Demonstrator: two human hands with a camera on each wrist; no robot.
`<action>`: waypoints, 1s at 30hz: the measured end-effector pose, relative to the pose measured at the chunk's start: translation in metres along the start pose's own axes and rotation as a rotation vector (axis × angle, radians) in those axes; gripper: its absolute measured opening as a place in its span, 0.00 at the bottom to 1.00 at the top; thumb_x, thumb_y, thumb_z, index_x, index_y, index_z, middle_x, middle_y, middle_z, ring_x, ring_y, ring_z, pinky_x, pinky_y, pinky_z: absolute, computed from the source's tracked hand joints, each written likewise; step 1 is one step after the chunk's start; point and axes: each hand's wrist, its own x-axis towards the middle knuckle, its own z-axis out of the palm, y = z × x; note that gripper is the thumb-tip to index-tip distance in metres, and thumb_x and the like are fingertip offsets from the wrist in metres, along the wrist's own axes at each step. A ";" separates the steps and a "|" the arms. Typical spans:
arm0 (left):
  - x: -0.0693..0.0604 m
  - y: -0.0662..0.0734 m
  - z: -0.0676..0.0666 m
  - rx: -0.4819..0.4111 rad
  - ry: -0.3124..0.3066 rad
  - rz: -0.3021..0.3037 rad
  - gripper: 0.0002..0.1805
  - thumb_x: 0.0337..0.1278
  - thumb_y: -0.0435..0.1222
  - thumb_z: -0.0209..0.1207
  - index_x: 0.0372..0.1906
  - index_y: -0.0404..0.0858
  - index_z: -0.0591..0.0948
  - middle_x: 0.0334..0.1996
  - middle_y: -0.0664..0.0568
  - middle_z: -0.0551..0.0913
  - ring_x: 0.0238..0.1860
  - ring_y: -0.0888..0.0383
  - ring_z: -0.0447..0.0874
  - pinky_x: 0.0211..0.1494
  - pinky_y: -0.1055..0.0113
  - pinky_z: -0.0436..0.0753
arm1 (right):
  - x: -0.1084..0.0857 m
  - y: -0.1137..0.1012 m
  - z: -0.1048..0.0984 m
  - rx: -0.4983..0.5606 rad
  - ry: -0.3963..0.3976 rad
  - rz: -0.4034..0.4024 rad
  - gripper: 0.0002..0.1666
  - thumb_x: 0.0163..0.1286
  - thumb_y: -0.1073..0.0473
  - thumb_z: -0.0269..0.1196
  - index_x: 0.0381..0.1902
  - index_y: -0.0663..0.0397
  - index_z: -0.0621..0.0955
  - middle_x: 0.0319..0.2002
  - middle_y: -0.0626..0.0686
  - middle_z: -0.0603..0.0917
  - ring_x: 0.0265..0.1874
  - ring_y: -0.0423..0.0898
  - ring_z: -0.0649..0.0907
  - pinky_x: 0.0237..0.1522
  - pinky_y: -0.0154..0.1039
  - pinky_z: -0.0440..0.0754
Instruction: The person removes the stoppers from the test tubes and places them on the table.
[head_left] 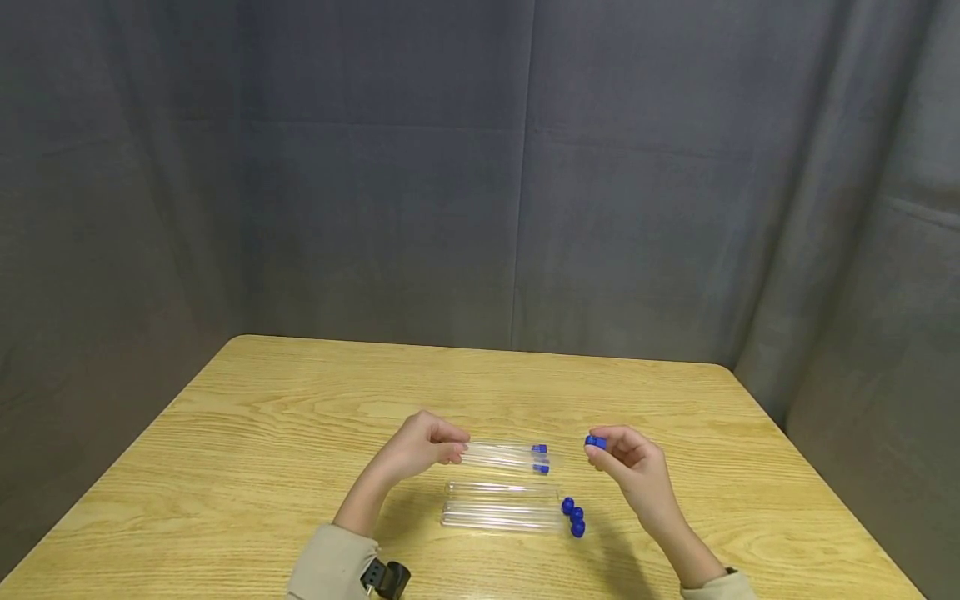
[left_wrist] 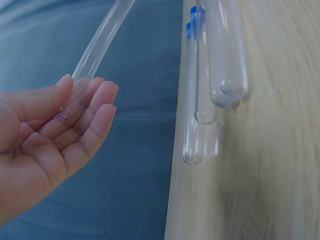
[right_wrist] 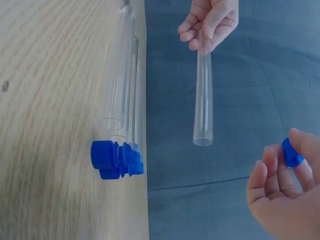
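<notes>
My left hand (head_left: 420, 448) pinches a clear tube by its rounded end; in the right wrist view the tube (right_wrist: 203, 100) hangs above the table with its uncapped mouth towards the camera. Thumb and fingers of my right hand (head_left: 641, 475) pinch a blue cap (head_left: 596, 442), held apart from the tube. Below the raised tube, tubes with blue caps (head_left: 541, 469) lie on the table. Closer to me lie uncapped clear tubes (head_left: 501, 517), with several loose blue caps (head_left: 577, 528) beside their right ends.
The wooden table (head_left: 262, 417) has its far edge before a grey curtain (head_left: 390, 208), which also hangs at both sides. A black device (head_left: 390, 579) is strapped at my left wrist, by the sleeve.
</notes>
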 end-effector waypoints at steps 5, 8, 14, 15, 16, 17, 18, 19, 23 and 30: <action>0.002 -0.004 0.002 0.043 0.022 -0.022 0.11 0.55 0.27 0.55 0.43 0.25 0.79 0.34 0.39 0.82 0.31 0.54 0.81 0.36 0.61 0.80 | 0.000 0.002 0.000 -0.003 -0.006 0.002 0.09 0.58 0.71 0.60 0.38 0.69 0.77 0.24 0.49 0.78 0.25 0.41 0.78 0.29 0.32 0.78; 0.004 -0.007 0.004 0.063 0.031 -0.038 0.11 0.54 0.26 0.55 0.42 0.25 0.79 0.33 0.40 0.82 0.30 0.55 0.80 0.36 0.63 0.80 | -0.001 0.002 0.000 -0.006 -0.009 0.005 0.09 0.58 0.70 0.60 0.38 0.69 0.77 0.24 0.49 0.78 0.24 0.41 0.78 0.29 0.33 0.78; 0.005 -0.007 0.006 0.083 0.033 -0.040 0.11 0.54 0.26 0.55 0.42 0.24 0.79 0.34 0.42 0.82 0.31 0.55 0.80 0.35 0.64 0.80 | -0.001 0.003 -0.001 -0.008 -0.018 0.001 0.13 0.59 0.71 0.60 0.39 0.77 0.73 0.25 0.49 0.78 0.25 0.41 0.78 0.29 0.32 0.78; 0.005 -0.006 0.006 0.084 0.032 -0.039 0.11 0.54 0.26 0.55 0.42 0.24 0.79 0.34 0.42 0.82 0.31 0.55 0.80 0.35 0.64 0.80 | -0.001 0.003 -0.001 -0.008 -0.018 0.000 0.13 0.59 0.70 0.60 0.39 0.77 0.73 0.24 0.49 0.78 0.25 0.41 0.78 0.29 0.32 0.78; 0.005 -0.006 0.006 0.083 0.032 -0.038 0.11 0.54 0.26 0.55 0.42 0.24 0.79 0.34 0.41 0.82 0.31 0.55 0.80 0.35 0.64 0.80 | -0.001 0.004 -0.001 -0.009 -0.018 0.000 0.13 0.59 0.70 0.60 0.39 0.77 0.74 0.25 0.50 0.78 0.25 0.41 0.78 0.30 0.32 0.79; 0.005 -0.006 0.006 0.082 0.031 -0.038 0.11 0.54 0.26 0.55 0.42 0.24 0.79 0.33 0.41 0.82 0.31 0.55 0.80 0.35 0.63 0.80 | -0.001 0.004 -0.001 -0.008 -0.019 0.000 0.12 0.59 0.71 0.60 0.39 0.76 0.74 0.25 0.50 0.78 0.25 0.41 0.78 0.30 0.32 0.79; 0.005 -0.006 0.007 0.080 0.030 -0.039 0.11 0.54 0.26 0.55 0.42 0.23 0.79 0.33 0.40 0.82 0.30 0.55 0.80 0.35 0.63 0.80 | -0.001 0.004 -0.001 -0.007 -0.020 -0.001 0.12 0.59 0.71 0.60 0.39 0.75 0.74 0.25 0.50 0.78 0.25 0.41 0.78 0.30 0.33 0.79; 0.006 -0.007 0.007 0.078 0.029 -0.040 0.11 0.54 0.26 0.55 0.42 0.23 0.79 0.33 0.40 0.82 0.30 0.55 0.80 0.35 0.63 0.80 | -0.001 0.004 -0.001 -0.006 -0.022 -0.002 0.11 0.59 0.71 0.60 0.39 0.74 0.75 0.25 0.50 0.78 0.25 0.41 0.78 0.30 0.33 0.79; 0.007 -0.008 0.008 0.081 0.023 -0.047 0.11 0.54 0.26 0.55 0.43 0.23 0.78 0.33 0.39 0.82 0.30 0.55 0.80 0.36 0.63 0.80 | -0.001 0.005 -0.001 0.002 -0.031 -0.006 0.11 0.59 0.71 0.60 0.39 0.75 0.74 0.25 0.50 0.78 0.25 0.41 0.78 0.30 0.33 0.79; 0.010 -0.011 0.010 0.104 0.025 -0.065 0.11 0.54 0.26 0.55 0.42 0.23 0.79 0.33 0.42 0.82 0.30 0.56 0.81 0.35 0.63 0.80 | 0.000 0.005 -0.001 -0.007 -0.032 -0.009 0.08 0.59 0.70 0.60 0.38 0.68 0.77 0.25 0.50 0.78 0.25 0.41 0.78 0.29 0.33 0.79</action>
